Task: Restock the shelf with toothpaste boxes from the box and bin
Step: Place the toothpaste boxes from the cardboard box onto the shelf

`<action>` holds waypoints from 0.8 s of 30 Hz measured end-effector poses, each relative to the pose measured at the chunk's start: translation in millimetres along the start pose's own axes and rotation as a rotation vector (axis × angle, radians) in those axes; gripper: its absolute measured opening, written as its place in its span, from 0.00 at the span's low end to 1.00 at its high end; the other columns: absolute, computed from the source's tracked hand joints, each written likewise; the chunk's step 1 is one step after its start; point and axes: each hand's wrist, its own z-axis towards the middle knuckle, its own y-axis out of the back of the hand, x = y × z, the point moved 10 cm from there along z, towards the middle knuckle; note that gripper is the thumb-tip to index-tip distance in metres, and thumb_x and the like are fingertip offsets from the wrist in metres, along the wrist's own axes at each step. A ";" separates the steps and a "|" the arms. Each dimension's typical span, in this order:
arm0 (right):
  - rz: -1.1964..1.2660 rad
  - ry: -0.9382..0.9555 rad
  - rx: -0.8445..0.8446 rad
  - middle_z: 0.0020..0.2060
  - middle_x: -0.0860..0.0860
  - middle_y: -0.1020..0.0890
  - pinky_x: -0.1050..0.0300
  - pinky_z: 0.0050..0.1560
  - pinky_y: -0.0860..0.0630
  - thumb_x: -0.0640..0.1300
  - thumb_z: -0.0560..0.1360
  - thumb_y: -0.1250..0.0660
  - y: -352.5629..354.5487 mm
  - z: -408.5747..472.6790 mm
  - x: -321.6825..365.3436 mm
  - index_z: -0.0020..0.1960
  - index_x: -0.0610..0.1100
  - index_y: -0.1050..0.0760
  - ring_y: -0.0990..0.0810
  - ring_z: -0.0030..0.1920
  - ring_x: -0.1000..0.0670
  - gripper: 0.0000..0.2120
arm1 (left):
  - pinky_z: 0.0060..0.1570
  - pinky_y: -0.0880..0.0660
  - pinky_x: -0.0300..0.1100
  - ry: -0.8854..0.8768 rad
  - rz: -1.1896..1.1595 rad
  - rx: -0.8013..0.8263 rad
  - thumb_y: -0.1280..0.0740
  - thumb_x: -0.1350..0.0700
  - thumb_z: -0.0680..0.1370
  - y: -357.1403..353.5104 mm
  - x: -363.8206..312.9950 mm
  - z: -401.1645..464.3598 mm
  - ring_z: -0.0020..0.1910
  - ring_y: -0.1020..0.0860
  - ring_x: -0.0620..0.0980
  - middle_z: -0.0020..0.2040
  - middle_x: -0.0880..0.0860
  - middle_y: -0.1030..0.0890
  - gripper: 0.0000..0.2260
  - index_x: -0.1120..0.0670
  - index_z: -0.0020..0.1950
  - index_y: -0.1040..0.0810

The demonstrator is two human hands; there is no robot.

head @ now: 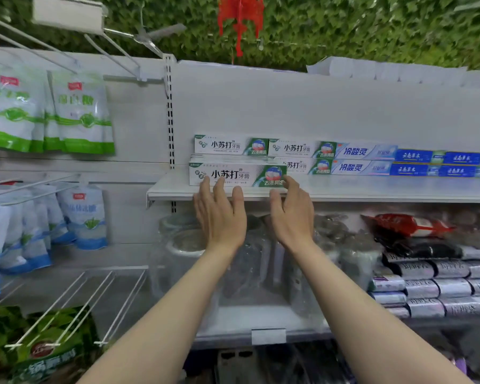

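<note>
White shelf (pixel 372 189) carries toothpaste boxes (pixel 344 159) stacked in two layers.

White-and-green toothpaste box (pixel 237 175) lay flat, long side forward, at left front of white shelf (pixel 372 189). Sat ahead of two-high row of boxes (pixel 344 159): green-white, then pale blue, then dark blue toward right.

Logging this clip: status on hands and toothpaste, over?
Left hand and right hand open, fingertips at front toothpaste box. Box sits on shelf, forward of stacked row. Nothing in the way.
</note>
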 end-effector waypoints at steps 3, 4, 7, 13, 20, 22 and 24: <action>0.036 0.006 -0.031 0.68 0.45 0.24 0.49 0.70 0.36 0.56 0.78 0.44 5.7 -26.6 -0.4 0.74 0.42 0.32 0.30 0.69 0.44 0.28 | 0.77 0.47 0.48 -0.009 -0.182 -0.031 0.51 0.38 0.79 3.9 7.1 -28.2 0.78 0.43 0.53 0.79 0.56 0.41 0.31 0.55 0.74 0.31; 0.035 -0.002 -0.027 0.68 0.45 0.24 0.50 0.69 0.37 0.55 0.78 0.44 6.7 -37.2 -3.7 0.73 0.42 0.32 0.30 0.69 0.44 0.28 | 0.76 0.46 0.47 -0.001 -0.213 -0.026 0.49 0.40 0.80 3.7 12.1 -38.7 0.78 0.42 0.53 0.78 0.56 0.40 0.29 0.56 0.73 0.30; 0.048 -0.053 0.045 0.67 0.44 0.24 0.51 0.69 0.37 0.53 0.78 0.42 4.2 -68.7 -22.4 0.72 0.41 0.30 0.30 0.69 0.43 0.26 | 0.73 0.43 0.42 0.128 -0.297 0.084 0.44 0.44 0.82 -6.5 33.1 -72.3 0.76 0.39 0.50 0.77 0.54 0.37 0.23 0.54 0.72 0.29; 0.229 -0.411 0.348 0.69 0.46 0.24 0.54 0.62 0.33 0.53 0.81 0.39 -28.4 -137.2 -91.5 0.72 0.45 0.29 0.27 0.68 0.46 0.22 | 0.60 0.29 0.41 0.572 -0.363 0.334 0.34 0.44 0.80 -40.5 90.7 -147.7 0.59 0.24 0.47 0.60 0.48 0.23 0.18 0.51 0.67 0.24; 0.286 -0.576 0.572 0.67 0.48 0.24 0.56 0.58 0.34 0.53 0.82 0.40 -48.7 -220.1 -141.9 0.69 0.46 0.27 0.27 0.66 0.47 0.19 | 0.62 0.23 0.54 0.904 -0.457 0.331 0.30 0.43 0.77 -57.7 132.8 -248.0 0.54 0.22 0.49 0.56 0.48 0.22 0.17 0.49 0.62 0.23; 0.291 -0.603 0.623 0.67 0.48 0.24 0.56 0.58 0.33 0.53 0.82 0.40 -51.2 -245.0 -155.6 0.69 0.46 0.27 0.27 0.66 0.48 0.19 | 0.62 0.23 0.54 0.960 -0.460 0.324 0.29 0.44 0.77 -61.9 141.5 -281.5 0.54 0.22 0.49 0.56 0.48 0.21 0.16 0.49 0.62 0.23; 0.277 -0.629 0.668 0.66 0.48 0.23 0.57 0.57 0.33 0.53 0.82 0.39 -56.1 -271.5 -171.1 0.69 0.46 0.26 0.26 0.65 0.48 0.18 | 0.62 0.23 0.55 1.012 -0.434 0.311 0.29 0.45 0.77 -63.4 153.5 -314.9 0.55 0.21 0.51 0.56 0.50 0.20 0.14 0.48 0.60 0.22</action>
